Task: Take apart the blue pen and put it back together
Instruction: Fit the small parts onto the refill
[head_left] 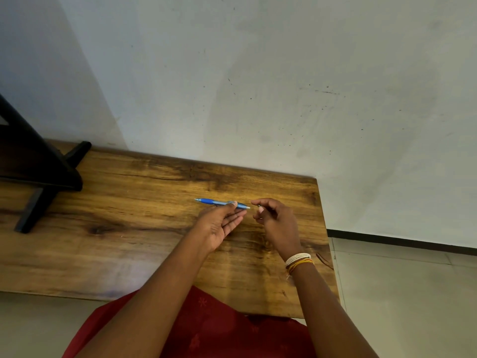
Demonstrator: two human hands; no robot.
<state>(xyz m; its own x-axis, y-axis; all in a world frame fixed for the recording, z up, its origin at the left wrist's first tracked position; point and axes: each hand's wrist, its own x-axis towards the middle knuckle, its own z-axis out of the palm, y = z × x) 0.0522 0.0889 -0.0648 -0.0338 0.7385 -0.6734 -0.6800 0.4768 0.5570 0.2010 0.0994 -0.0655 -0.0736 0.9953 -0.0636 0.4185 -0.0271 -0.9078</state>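
In the head view, one blue pen is seen held above a wooden table, lying roughly level with its tip pointing left. It is gripped near its right end by the fingertips of the left hand, whose palm is turned upward. The right hand is held just beside the pen's right end, apart from it, its thumb and forefinger pinched together on one tiny dark piece; what that piece is cannot be told. Several thread bands, white, yellow and orange, are worn on the right wrist. One dark stand is set at the table's left end. A pale wall is seen behind the table, and red clothing at the bottom edge.
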